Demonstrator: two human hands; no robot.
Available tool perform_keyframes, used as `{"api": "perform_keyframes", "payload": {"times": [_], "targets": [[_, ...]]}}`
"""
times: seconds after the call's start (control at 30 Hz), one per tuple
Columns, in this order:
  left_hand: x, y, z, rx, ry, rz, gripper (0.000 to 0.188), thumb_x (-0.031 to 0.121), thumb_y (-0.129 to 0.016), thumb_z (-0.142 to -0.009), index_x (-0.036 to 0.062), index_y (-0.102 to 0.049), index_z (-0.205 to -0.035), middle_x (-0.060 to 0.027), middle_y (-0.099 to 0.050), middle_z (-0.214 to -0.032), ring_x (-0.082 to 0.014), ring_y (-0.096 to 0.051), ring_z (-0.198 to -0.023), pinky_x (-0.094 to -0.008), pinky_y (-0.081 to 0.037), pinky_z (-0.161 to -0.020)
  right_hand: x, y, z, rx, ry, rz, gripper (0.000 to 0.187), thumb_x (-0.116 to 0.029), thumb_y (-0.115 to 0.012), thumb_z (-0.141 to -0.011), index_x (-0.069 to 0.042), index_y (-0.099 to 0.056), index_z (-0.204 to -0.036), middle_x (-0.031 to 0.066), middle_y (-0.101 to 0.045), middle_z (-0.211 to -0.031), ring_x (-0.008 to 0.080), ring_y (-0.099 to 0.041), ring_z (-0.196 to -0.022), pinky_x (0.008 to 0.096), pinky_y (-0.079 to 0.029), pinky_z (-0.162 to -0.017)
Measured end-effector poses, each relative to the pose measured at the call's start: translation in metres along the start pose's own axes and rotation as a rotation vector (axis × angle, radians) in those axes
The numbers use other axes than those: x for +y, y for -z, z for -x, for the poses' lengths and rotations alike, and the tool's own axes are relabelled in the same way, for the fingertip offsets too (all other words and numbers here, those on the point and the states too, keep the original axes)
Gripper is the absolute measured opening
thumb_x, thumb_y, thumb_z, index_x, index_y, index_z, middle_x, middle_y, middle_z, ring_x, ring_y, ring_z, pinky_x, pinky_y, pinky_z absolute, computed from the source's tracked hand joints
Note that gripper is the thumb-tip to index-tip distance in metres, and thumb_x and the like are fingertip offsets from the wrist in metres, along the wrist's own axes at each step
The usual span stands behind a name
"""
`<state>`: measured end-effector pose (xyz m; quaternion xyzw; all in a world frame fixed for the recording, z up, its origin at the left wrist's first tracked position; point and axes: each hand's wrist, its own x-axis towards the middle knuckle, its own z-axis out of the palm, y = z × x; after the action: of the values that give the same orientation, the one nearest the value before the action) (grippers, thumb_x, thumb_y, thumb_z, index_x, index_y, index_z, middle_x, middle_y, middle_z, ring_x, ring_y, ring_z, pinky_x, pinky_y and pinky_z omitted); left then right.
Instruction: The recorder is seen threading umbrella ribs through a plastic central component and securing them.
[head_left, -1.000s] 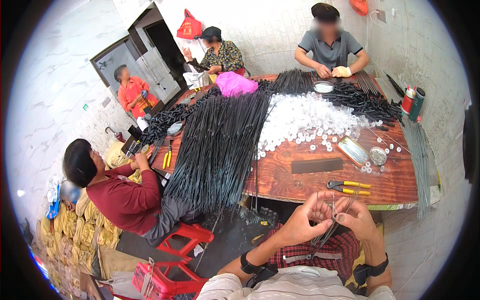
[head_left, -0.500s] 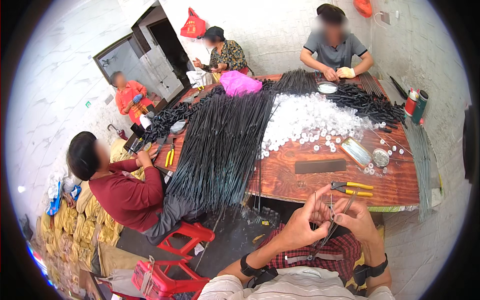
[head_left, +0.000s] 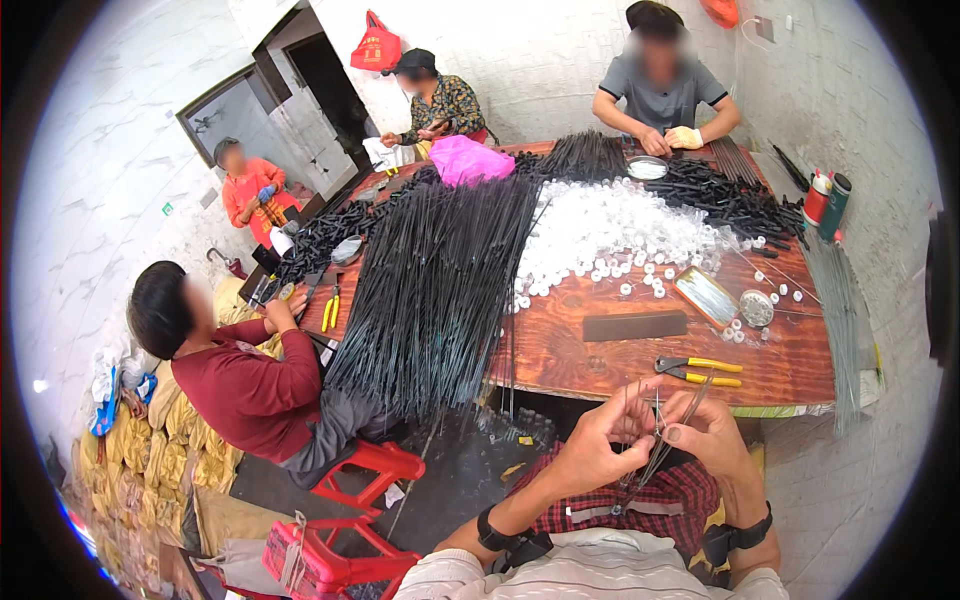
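Both my hands are raised over my lap, just off the table's near edge. My left hand (head_left: 607, 438) is closed in a pinch on a thin metal wire, its tip beside the right fingers. Several more dark thin wires (head_left: 659, 461) run as a loose bundle through my right hand (head_left: 707, 434), closed with its thumb pressed toward the left fingertips. The wires' lower ends hang over my red checked apron (head_left: 650, 510). A small pale piece shows between the two hands, too small to make out. Yellow-handled pliers (head_left: 697, 371) lie on the table just beyond my fingers.
On the wooden table (head_left: 560, 358) are a large bundle of dark rods (head_left: 430, 290), a heap of white plastic caps (head_left: 610, 240), a brown bar (head_left: 635, 326) and a tin of needle-like pieces (head_left: 706, 297). Co-workers sit around it. A red stool (head_left: 370, 475) stands left.
The whole view has shifted slightly. My hands stay close together, the fingers moving only a little around the wires. The co-worker in the patterned shirt has lowered a hand.
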<state>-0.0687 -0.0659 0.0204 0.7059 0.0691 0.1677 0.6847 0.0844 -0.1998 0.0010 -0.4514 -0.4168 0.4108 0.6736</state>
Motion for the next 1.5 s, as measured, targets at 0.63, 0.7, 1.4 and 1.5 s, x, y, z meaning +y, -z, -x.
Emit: {"api": "perform_keyframes", "payload": {"times": [0.63,0.7,1.4,1.5], "targets": [[-0.019,-0.002,0.003,-0.071,0.054,0.346,0.059,-0.004,-0.062,-0.088,0.0051,-0.040,-0.142,-0.0032,-0.058,-0.103,-0.0074,-0.059,-0.091,-0.0221,-0.049,-0.076,0.009,0.014,0.004,-0.114,-0.002,-0.131,0.018,-0.014,-0.077,-0.083,-0.001,-0.068,-0.092,0.0064,-0.063,-0.093,0.0146,-0.061,-0.086,0.0297,-0.050,-0.078],[-0.020,-0.002,0.003,-0.059,0.064,0.356,0.057,-0.004,-0.062,-0.087,0.0050,-0.041,-0.140,-0.0031,-0.058,-0.103,-0.0072,-0.059,-0.092,-0.0218,-0.049,-0.076,0.009,0.013,0.005,-0.135,0.012,-0.163,0.020,-0.014,-0.078,-0.082,-0.001,-0.068,-0.094,0.0070,-0.063,-0.095,0.0158,-0.061,-0.090,0.0311,-0.050,-0.080],[-0.020,-0.005,0.009,-0.064,0.030,0.228,0.071,-0.007,-0.062,-0.081,0.0060,-0.034,-0.145,-0.0010,-0.055,-0.096,-0.0089,-0.058,-0.093,-0.0263,-0.048,-0.085,0.002,0.020,0.006,-0.221,-0.256,-0.242,0.023,-0.015,-0.074,-0.085,0.003,-0.070,-0.098,0.0052,-0.066,-0.087,0.0128,-0.063,-0.077,0.0263,-0.051,-0.070],[-0.016,-0.007,0.010,-0.065,0.019,0.185,0.071,-0.006,-0.062,-0.082,0.0057,-0.032,-0.146,-0.0019,-0.057,-0.097,-0.0098,-0.059,-0.094,-0.0267,-0.049,-0.086,-0.001,0.021,0.005,-0.209,-0.307,-0.236,0.021,-0.014,-0.077,-0.083,0.002,-0.070,-0.095,0.0040,-0.067,-0.085,0.0120,-0.062,-0.078,0.0261,-0.051,-0.071]]}}
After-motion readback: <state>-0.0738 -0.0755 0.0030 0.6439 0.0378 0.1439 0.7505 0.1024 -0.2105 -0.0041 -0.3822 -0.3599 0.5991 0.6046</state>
